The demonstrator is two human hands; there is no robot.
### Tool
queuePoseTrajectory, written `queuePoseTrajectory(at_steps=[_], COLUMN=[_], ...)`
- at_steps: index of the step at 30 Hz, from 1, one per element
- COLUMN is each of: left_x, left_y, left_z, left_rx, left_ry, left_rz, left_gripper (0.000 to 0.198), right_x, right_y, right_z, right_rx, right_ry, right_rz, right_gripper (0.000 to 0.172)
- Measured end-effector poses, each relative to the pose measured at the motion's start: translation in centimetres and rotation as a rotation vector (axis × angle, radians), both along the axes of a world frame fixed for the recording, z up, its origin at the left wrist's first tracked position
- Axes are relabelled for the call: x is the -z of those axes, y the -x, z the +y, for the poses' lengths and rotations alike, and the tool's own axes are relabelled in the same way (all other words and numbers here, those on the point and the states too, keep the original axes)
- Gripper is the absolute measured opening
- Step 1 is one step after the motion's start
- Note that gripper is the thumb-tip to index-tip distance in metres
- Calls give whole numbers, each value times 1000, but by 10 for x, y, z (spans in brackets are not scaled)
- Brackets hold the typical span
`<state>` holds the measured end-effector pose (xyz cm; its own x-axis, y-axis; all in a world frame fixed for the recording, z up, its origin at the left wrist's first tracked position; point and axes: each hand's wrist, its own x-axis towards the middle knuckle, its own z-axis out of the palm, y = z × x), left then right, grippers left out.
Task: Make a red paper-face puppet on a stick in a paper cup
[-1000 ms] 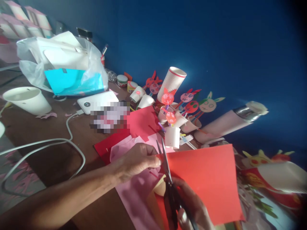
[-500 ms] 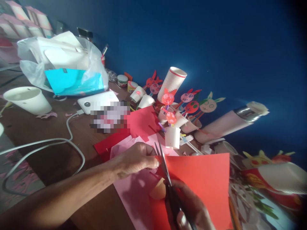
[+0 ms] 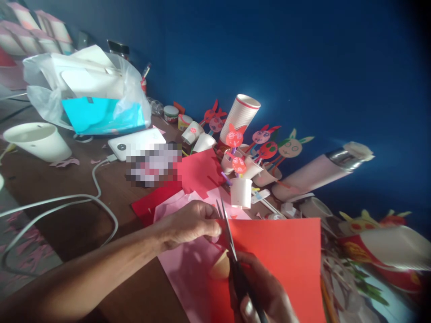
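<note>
My right hand (image 3: 261, 287) is wrapped round the black handles of a pair of scissors (image 3: 242, 280). The slim blades point up and away, a little apart, across the left upper edge of a red paper sheet (image 3: 286, 260). My left hand (image 3: 193, 224) is closed in a pinch at that edge, thumb and fingers on the red paper just left of the blades. Beneath lie pink paper (image 3: 178, 269) and a small tan piece (image 3: 220, 267) partly under the scissors. Part of the red sheet is hidden behind my right hand.
Paper cups with cut-out animal faces stand behind, near a white cup (image 3: 241, 194), a cup stack (image 3: 240, 116) and a leaning flask (image 3: 313, 175). On the left are a plastic bag (image 3: 131, 85), a white phone (image 3: 141, 142), its cable (image 3: 96, 179) and a large cup (image 3: 40, 143).
The scissor blades are slightly closer together, and my right hand has shifted a little left. My left hand keeps its pinch; the whole view has moved very slightly.
</note>
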<state>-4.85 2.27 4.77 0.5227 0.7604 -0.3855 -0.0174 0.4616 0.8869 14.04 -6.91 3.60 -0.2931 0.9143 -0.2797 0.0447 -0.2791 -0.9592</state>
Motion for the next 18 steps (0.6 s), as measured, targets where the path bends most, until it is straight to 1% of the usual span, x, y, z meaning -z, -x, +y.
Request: queuePoseTrajectory(at_steps=[3,6,8,11,14,18], left_x=[-2,-1,0,0,-3,-6], left_y=[-2,-5,-7,-10,-10,-7], left_z=[-3,-7,-9,-11,-11,-9], left_rx=[-54,-91,-129,-191,-212,-175], left_ry=[3,-12,-30,-35,-37,-79], left_rz=[-96,-107,-110,-140,-94,21], left_gripper=[17,23,25,21,16,14], right_x=[1,2,3,6,6,5], right_y=[4,7,9,10,9,8], right_z=[-1,-3,-3,-4,-4,-4], right_rx=[44,43,39,38,23,28], right_ry=[-21,-64,-92,-114,-105,-59], right_rz=[27,38,39,27,11,-9], right_gripper=[61,61,63,63,63,63])
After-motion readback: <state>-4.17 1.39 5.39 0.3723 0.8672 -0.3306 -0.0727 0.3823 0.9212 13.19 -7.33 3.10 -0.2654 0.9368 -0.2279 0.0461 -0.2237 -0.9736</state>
